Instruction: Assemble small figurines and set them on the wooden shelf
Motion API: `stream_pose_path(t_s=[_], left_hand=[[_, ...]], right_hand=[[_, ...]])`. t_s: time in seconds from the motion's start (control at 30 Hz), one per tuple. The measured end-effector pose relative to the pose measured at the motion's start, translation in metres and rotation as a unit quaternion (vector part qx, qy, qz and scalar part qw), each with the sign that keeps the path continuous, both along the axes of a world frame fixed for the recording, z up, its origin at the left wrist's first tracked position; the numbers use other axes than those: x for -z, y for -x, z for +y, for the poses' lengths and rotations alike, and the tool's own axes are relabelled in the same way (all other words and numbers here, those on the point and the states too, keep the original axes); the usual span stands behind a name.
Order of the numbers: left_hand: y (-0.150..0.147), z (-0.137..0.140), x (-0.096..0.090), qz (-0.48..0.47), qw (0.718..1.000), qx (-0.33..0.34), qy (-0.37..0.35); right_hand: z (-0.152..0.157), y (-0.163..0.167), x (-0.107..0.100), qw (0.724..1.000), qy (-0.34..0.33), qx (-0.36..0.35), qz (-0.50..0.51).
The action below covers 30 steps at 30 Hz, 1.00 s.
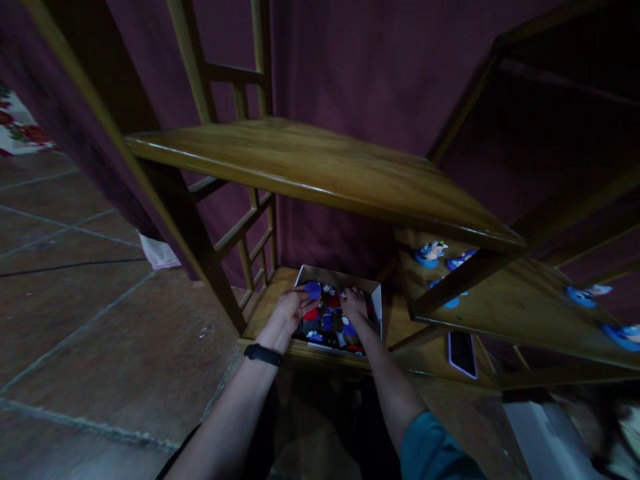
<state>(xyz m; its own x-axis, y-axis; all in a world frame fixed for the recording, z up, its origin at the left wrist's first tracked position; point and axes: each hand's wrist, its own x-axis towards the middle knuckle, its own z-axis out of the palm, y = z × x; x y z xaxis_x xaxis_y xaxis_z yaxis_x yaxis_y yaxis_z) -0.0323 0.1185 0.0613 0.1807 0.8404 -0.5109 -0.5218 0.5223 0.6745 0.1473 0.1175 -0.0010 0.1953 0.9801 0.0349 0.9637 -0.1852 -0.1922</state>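
Observation:
A shallow white box (377,307) sits on the lowest wooden shelf, filled with small figurines (327,323) in blue, red, black and white. At its left side, my left hand (293,305) is closed on a figurine with a round blue base (313,290), the base facing up toward me. My right hand (354,303) reaches into the right part of the box with its fingers down among the figurines. Its fingertips are partly hidden, and I cannot make out whether it grips one.
A wooden shelf board (320,157) juts out above the box. To the right, several blue-based figurines (429,253) stand on another shelf board (505,300). A phone (462,353) lies on the low shelf. A wooden post (200,267) rises left of my hands.

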Motion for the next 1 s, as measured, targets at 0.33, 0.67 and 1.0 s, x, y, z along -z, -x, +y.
stream_pose_path(t_s=[0.33, 0.67, 1.0], left_hand=[[-0.002, -0.002, 0.002, -0.009, 1.000, 0.012, 0.008], [-0.011, -0.005, 0.001, -0.039, 0.999, -0.006, 0.005], [-0.012, -0.007, 0.005, -0.065, 0.997, -0.004, -0.033]], right_hand=[[-0.003, 0.005, -0.037, 0.850, -0.091, 0.056, 0.517], [-0.020, 0.031, -0.060, 0.713, -0.079, 0.009, 0.697], [-0.017, 0.034, -0.053, 0.776, -0.137, -0.004, 0.616]])
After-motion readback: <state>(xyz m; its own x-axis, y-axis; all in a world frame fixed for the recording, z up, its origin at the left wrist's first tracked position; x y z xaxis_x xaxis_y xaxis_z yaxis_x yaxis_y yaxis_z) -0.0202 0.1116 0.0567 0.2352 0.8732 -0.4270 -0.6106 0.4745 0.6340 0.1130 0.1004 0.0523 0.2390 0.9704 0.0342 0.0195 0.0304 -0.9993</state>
